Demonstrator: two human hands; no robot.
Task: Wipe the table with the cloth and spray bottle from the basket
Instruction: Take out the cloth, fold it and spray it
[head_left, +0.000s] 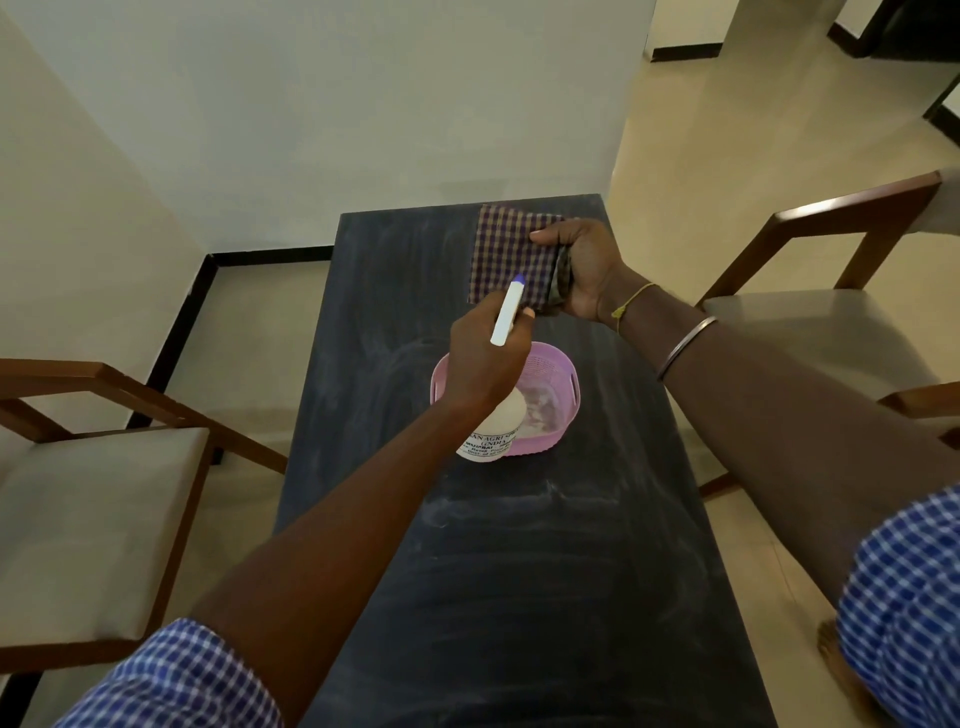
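The left hand (483, 358) is wrapped around the neck of a white plastic spray bottle (493, 421) with a blue-tipped nozzle, holding it over the near rim of a round pink plastic basket (563, 395) at the middle of the dark slate-coloured table (519, 571). The right hand (582, 267) grips a folded purple-and-cream checked cloth (506, 254) by its right edge, near the table's far right corner. Wooden chairs with pale cushions (88, 519) flank both long edges.
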